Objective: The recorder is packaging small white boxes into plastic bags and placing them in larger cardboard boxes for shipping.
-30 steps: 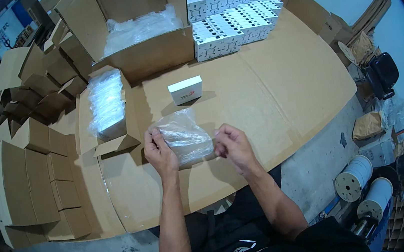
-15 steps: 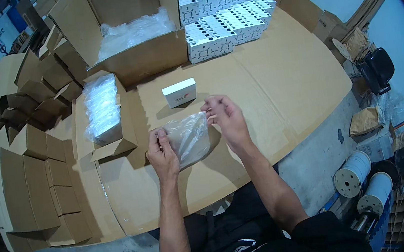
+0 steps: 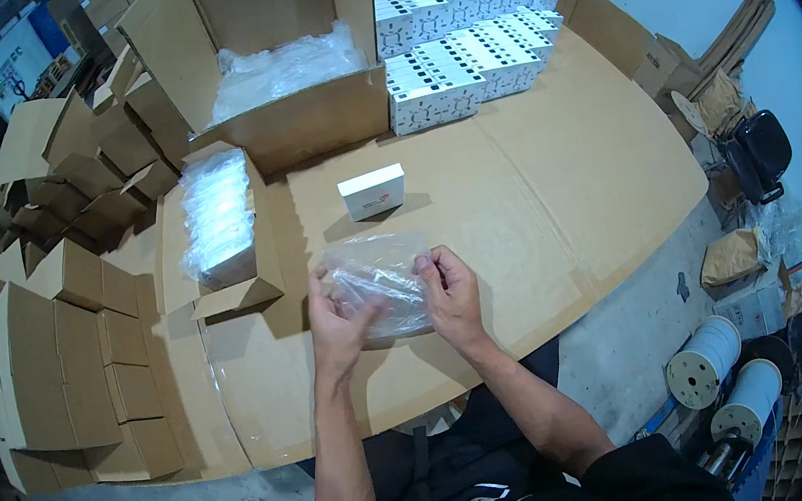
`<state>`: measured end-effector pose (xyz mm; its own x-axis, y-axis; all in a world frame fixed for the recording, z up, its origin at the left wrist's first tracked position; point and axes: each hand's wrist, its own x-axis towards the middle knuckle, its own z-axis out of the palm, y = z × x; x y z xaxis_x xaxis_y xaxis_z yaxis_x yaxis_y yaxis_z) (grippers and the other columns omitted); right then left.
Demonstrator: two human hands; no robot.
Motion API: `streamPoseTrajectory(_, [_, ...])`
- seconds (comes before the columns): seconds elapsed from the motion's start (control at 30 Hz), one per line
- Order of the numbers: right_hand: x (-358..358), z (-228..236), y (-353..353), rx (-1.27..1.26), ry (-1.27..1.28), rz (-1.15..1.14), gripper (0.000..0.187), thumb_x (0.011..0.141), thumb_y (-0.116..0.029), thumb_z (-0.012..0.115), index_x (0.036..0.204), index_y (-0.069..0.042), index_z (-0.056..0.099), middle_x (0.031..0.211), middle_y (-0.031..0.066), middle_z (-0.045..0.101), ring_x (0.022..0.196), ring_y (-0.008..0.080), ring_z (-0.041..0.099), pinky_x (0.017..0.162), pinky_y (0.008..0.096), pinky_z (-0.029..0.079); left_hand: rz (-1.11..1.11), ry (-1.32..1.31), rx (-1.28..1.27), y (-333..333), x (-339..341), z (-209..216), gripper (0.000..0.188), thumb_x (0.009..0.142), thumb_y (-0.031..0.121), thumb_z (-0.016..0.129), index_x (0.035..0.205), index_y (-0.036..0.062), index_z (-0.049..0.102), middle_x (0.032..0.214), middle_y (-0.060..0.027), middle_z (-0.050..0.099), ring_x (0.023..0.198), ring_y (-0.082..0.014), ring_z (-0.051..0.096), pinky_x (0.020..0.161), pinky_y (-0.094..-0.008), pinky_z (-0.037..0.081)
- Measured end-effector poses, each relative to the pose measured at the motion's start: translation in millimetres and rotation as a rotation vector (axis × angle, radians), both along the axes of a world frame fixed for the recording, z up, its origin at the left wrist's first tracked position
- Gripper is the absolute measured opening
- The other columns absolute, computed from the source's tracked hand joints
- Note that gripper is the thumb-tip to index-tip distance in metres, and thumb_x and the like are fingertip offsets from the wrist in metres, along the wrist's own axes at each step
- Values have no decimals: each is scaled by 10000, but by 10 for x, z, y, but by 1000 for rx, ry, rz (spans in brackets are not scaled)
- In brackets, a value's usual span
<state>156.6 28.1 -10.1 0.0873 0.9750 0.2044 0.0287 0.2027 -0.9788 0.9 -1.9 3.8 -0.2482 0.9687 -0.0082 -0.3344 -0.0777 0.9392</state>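
Table, cardboard-covered | clear plastic bag, near side, between the hands | right hand pinching its right edge; left hand at its left, thumb blurred, hold I can't tell | white box just beyond | seemingly spreading the bag; next calls for steady edges

right hand now nearer the body, thumb at right edge of the clear bag

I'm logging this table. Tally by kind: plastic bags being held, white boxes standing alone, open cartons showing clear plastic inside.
Held plastic bag: 1
White box standing alone: 1
Open cartons showing clear plastic: 2 (large carton, small carton)
Total: 4
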Motion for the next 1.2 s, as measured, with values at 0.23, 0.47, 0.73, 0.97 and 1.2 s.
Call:
streamPoseTrajectory(0.23, [260, 192, 271, -170, 98, 325, 120, 978, -113, 688, 977, 7, 676, 856, -1, 681, 767, 69, 604, 679, 240, 486, -182, 192, -37, -27, -22, -50, 621, 759, 6, 868, 1286, 8, 541, 1131, -90, 682, 1031, -169, 677, 910, -318, 561])
streamPoseTrajectory(0.47, [443, 907, 658, 309, -339, 205, 217, 865, -104, 776, 1056, -30, 707, 952, 60, 711, 848, 171, 661, 771, 326, 528, -157, 273, -22, -12, -45, -38, 561, 757, 25, 876, 1237, 7, 586, 1124, -84, 696, 1014, -149, 677, 895, -306, 558])
streamPoseTrajectory(0.73, [217, 808, 511, 602, -884, 291, 263, 808, -172, 803, 1045, -96, 717, 1090, 61, 653, 1070, 261, 590, 890, 407, 448, -173, 325, -27, 28, -12, -25, 527, 756, 15, 864, 1209, 6, 596, 1069, -74, 703, 973, -141, 680, 859, -298, 558])
streamPoseTrajectory(0.97, [166, 783, 518, 591, -881, 301, 125, 811, -126, 771, 895, -85, 687, 1001, 47, 629, 1007, 255, 588, 872, 408, 428, -136, 338, 1, 24, -16, -59, 490, 754, 36, 872, 1170, 7, 613, 1061, -77, 711, 936, -144, 688, 833, -307, 563])
streamPoseTrajectory(1.2, [161, 732, 553, 817, -882, 299, 105, 807, -79, 740, 863, -49, 656, 952, 66, 619, 940, 258, 604, 829, 402, 469, -117, 463, -78, 42, -24, -10, 484, 750, 80, 889, 1145, 19, 616, 1046, -99, 719, 931, -174, 700, 817, -330, 563])
